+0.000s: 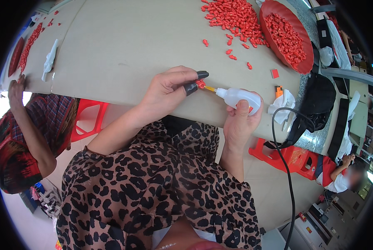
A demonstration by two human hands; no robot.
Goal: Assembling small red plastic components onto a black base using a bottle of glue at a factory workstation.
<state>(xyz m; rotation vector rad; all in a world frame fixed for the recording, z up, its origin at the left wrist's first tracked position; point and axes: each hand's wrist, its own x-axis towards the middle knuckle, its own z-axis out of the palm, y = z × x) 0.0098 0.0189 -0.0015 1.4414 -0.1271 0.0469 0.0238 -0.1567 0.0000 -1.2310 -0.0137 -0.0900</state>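
Note:
My left hand (pixel 169 89), with black coverings on thumb and index fingertip, pinches a small red piece (pixel 201 83) above the table's near edge. My right hand (pixel 241 121) is wrapped round a white squeeze bottle (pixel 240 100) lying nearly level. Its thin yellowish nozzle points left, and the tip meets or almost meets the red piece. Beyond my hands lies a big heap of similar red pieces (pixel 232 18), rounded and knobbly. Beside the heap, a red scalloped tray (pixel 305 66) holds many more, and several stray ones lie nearer to me.
Right of my hands are a small red square (pixel 275 73), an orange lighter (pixel 279 89), crumpled white tissue (pixel 284 102), a black bag (pixel 320 96) and a black cable (pixel 280 154). At left, a co-worker's hand (pixel 16 89) is near a row of red pieces and a white tube (pixel 49 60).

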